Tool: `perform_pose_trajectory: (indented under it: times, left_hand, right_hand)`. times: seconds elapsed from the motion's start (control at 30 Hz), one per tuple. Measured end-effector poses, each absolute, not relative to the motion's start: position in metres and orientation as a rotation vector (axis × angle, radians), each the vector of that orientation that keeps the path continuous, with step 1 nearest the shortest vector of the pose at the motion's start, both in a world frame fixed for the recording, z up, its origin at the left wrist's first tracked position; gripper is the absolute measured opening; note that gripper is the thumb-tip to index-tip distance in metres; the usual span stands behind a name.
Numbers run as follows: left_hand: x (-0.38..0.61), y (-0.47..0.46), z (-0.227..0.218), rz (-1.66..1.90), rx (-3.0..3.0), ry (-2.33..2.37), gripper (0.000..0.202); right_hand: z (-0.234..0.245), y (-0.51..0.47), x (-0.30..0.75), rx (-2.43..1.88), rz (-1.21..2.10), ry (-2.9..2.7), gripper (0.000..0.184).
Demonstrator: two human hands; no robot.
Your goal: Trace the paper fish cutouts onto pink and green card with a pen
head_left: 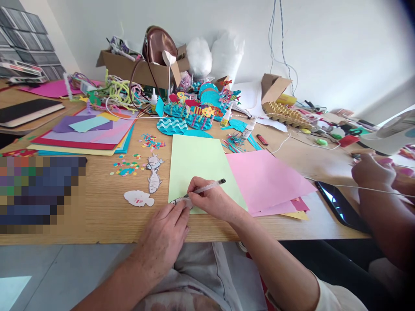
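My right hand [212,200] grips a clear-barrelled pen [212,185] with a dark cap end, its tip down at a small paper fish cutout [176,201]. My left hand [167,231] lies with its fingers flat on that cutout, pressing it at the lower left edge of a light green paper sheet [199,157]. The fingers hide much of the cutout. To the left lie a white fish cutout [138,198] with red marks and several drawn fish cutouts [154,180].
Pink paper [269,179] and a phone [339,205] lie to the right, where another person's hands [372,170] work. Confetti dots [128,167] and stacked coloured sheets [81,146] are on the left. Blue paper crafts [171,126], glue bottles [249,128] and a cardboard box [129,71] stand behind.
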State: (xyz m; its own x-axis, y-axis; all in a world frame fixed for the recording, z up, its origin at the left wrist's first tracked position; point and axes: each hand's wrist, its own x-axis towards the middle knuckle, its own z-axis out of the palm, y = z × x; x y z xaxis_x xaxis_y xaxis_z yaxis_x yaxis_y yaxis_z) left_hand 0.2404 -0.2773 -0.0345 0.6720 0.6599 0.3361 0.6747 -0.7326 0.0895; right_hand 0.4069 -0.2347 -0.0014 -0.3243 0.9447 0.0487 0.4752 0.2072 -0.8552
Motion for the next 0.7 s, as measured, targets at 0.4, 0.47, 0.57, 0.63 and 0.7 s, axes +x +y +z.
perform_pose_trajectory:
  times: [0.4,0.47,0.57,0.63,0.7]
  left_hand:
    - [0.2407,-0.2775,-0.0359,-0.544,-2.810,-1.130,0.032]
    - [0.2409,-0.2775,-0.0360,-0.565,-2.804,-1.135,0.032]
    - [0.2410,-0.2777,-0.0356,-0.582,-2.822,-1.134,0.032]
    - [0.2409,-0.2777,-0.0351,-0.594,-2.832,-1.139,0.032]
    - [0.2408,-0.2779,-0.0350,-0.607,-2.835,-1.148,0.031]
  right_hand:
    - [-0.0011,-0.2361,0.4056,-1.342,1.034,-1.841,0.009]
    - [-0.0031,-0.2358,0.4049,-1.328,1.053,-1.806,0.008]
    - [-0.0053,-0.2353,0.4036,-1.325,1.057,-1.789,0.007]
    - [-0.0057,-0.2351,0.4028,-1.319,1.064,-1.789,0.007]
    - [-0.0054,-0.2351,0.4024,-1.310,1.076,-1.787,0.007]
